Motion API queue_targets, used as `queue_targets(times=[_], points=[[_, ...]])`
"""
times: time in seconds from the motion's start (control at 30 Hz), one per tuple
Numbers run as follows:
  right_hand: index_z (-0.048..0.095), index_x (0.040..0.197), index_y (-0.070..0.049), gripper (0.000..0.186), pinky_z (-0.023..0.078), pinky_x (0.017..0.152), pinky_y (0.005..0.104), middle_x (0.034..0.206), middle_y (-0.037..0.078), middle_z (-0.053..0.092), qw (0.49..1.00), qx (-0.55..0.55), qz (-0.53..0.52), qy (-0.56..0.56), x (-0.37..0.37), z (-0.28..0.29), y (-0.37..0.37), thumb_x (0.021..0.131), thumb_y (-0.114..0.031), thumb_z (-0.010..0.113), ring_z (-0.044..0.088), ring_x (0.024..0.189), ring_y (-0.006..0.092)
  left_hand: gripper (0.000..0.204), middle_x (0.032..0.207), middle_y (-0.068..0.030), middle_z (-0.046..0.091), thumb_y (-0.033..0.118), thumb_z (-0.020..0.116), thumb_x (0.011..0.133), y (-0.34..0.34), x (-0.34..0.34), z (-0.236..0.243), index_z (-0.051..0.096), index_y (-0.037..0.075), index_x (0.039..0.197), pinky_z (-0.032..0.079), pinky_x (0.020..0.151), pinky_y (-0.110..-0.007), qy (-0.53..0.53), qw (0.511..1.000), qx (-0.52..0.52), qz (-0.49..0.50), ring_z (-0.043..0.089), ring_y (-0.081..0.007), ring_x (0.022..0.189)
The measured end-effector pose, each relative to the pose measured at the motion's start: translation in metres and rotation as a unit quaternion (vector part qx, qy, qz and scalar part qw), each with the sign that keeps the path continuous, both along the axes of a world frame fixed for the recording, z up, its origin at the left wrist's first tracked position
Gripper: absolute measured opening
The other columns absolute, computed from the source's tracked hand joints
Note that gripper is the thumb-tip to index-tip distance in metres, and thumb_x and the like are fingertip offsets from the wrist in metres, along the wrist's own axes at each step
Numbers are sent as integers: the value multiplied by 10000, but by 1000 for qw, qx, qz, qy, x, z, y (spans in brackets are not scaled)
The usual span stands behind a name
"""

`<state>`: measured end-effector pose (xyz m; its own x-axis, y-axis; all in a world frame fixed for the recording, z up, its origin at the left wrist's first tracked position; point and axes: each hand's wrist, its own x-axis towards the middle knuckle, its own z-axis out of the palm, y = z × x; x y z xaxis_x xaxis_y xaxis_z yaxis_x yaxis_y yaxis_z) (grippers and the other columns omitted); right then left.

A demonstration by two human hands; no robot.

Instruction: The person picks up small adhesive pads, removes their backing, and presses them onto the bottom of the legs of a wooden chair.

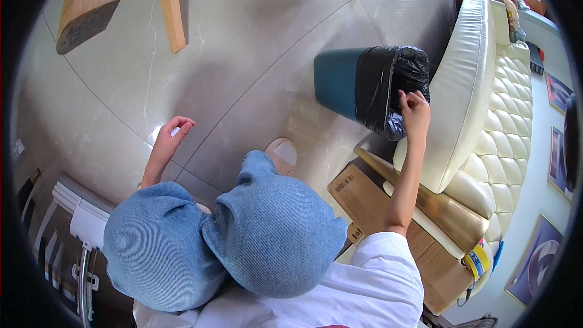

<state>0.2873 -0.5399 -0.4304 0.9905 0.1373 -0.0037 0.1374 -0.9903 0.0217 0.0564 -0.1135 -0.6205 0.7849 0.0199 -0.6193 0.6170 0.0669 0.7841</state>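
Over the mouth of a teal bin [336, 81] lined with a black plastic bag [381, 88], my right hand [415, 111] hangs with its fingers curled into a pinch. What lies between those fingertips, if anything, cannot be made out. Out to the left above the floor, my left hand [169, 140] is closed, and a small white object [175, 132] shows between its thumb and fingers. The kind of that object is too small to tell. The bag is folded down around the bin's rim, and its inside looks dark.
A cream leather sofa [461, 85] stands right behind the bin. Beside my right arm lie a cardboard box [364, 197] and a gold-coloured sofa leg or trim [449, 215]. Wooden furniture legs [171, 6] stand ahead on the tiled floor [255, 36]. A white metal-framed rack [85, 222] is at left.
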Motion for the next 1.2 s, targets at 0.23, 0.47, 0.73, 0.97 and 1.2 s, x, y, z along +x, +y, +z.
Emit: queue_targets(times=[0.23,0.47,0.73,0.97,1.2], points=[[528,797,-36,75,381,540,285,603,58,412,997,56,-40,28,-1,4,13,776,-41,600,410,546,160,255,816,0,561,288,555,863,1,-2,-3,594,38,901,384,778,-226,2,1000,-4,2,494,-89,813],[557,993,-54,216,385,554,201,678,-4,464,952,298,30,63,-63,8,121,784,-8,581,432,591,60,360,759,2,518,363,421,917,-3,7,-16,576,47,994,404,635,-204,41,971,-235,1,485,-57,750],[473,1066,-61,339,336,865,380,978,102,496,786,339,406,319,-147,-134,284,738,-86,556,443,1009,274,445,998,-66,561,423,321,934,-20,9,-10,532,50,1054,466,761,-284,78,860,-464,195,556,-156,893],[529,1010,-69,227,403,753,336,939,69,573,779,525,204,274,-117,-202,313,842,-222,542,534,874,212,226,763,2,478,283,438,906,10,-3,-21,513,70,907,396,563,-216,54,839,-430,327,446,-88,614],[526,1002,34,267,470,588,243,852,98,614,549,647,-138,511,-60,-254,351,871,-198,518,594,696,142,179,665,29,370,230,448,897,23,-40,-27,487,63,845,269,453,-189,101,866,-333,359,324,-51,527]])
